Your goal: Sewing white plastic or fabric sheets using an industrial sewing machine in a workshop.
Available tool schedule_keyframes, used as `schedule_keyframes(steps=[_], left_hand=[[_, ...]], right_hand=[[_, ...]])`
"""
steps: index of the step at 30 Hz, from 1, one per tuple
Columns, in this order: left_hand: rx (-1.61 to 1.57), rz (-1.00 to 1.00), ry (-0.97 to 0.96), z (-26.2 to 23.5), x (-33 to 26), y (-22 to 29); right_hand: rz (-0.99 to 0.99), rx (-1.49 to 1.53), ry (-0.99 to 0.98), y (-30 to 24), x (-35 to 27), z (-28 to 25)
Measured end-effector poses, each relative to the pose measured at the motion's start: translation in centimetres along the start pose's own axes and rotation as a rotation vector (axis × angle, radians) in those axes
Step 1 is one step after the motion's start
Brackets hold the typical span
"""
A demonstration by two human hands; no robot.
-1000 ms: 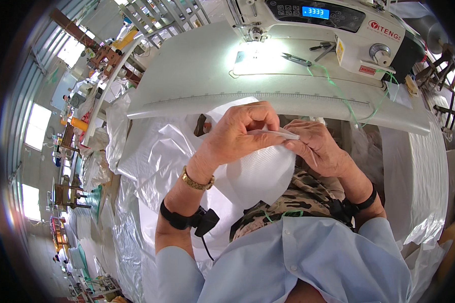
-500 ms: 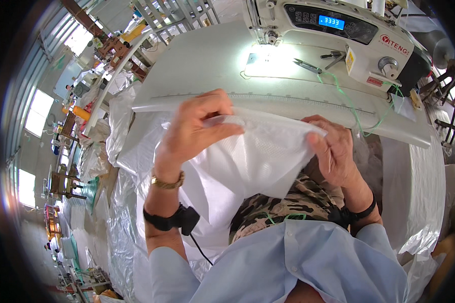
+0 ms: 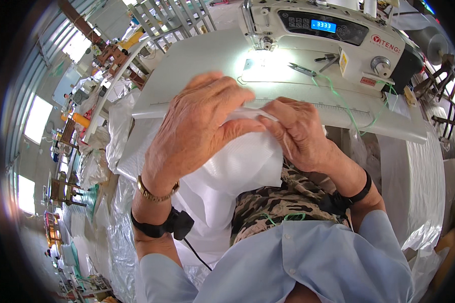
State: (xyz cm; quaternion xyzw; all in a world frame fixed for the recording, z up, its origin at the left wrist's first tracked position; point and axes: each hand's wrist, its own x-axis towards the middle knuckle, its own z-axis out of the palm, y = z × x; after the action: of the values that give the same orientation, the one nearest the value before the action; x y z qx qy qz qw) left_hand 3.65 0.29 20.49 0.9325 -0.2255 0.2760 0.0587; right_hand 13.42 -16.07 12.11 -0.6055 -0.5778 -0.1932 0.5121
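From the head view, two hands work one piece of white woven fabric [image 3: 237, 166]. The left hand [image 3: 197, 131] curls over its upper edge, fingers closed down on the cloth with the thumb beneath. The right hand [image 3: 301, 134] pinches the same edge just beside the left fingertips, fingers bent tight. The fabric hangs below both hands over the lap. Beyond the fingertips stands one white sewing machine [image 3: 328, 35] on one pale table [image 3: 197, 60], with one pair of snips [image 3: 302, 69] under its lamp.
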Motion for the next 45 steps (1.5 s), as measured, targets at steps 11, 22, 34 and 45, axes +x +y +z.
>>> schedule_keyframes(steps=[11, 22, 34, 45], left_hand=[[-0.276, -0.139, -0.038, -1.1, 0.2, -2.3], [-0.122, -0.151, 0.397, -8.6, 3.0, -5.6], [-0.037, -0.341, 0.373, -6.3, 5.3, -6.8], [-0.179, -0.323, 0.284, -5.8, 5.3, -6.6]], right_hand=[[0.243, 0.196, 0.024, -0.1, -1.9, 2.9], [0.388, -0.116, -0.155, 7.2, -12.2, 8.3], [0.215, 0.168, -0.001, 2.9, -7.3, 5.0], [0.354, 1.193, -0.291, 5.6, -3.4, 13.5]])
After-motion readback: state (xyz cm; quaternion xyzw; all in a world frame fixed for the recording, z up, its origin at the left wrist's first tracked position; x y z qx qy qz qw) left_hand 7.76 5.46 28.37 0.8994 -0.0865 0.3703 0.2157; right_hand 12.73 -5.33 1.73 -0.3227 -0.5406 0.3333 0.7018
